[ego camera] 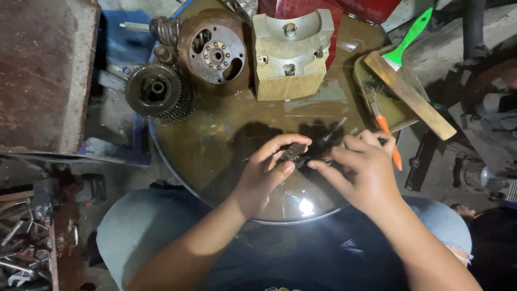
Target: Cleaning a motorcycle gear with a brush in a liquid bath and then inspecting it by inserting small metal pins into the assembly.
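Currently a small dark metal part is pinched between both hands over the oily round tray.
Left hand fingertips are closed on it; right hand is closed on its other end. Judged stiff, light, slippery; best gripped at the ends.

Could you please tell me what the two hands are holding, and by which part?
Both hands, left hand and right hand, share a small dark metal part, fingertips pinching its opposite ends; the exact grip cannot be told.

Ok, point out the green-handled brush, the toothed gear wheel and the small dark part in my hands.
green-handled brush (408,37), head view, on its handle
toothed gear wheel (157,90), head view, on its dark face
small dark part (294,151), head view, on its middle
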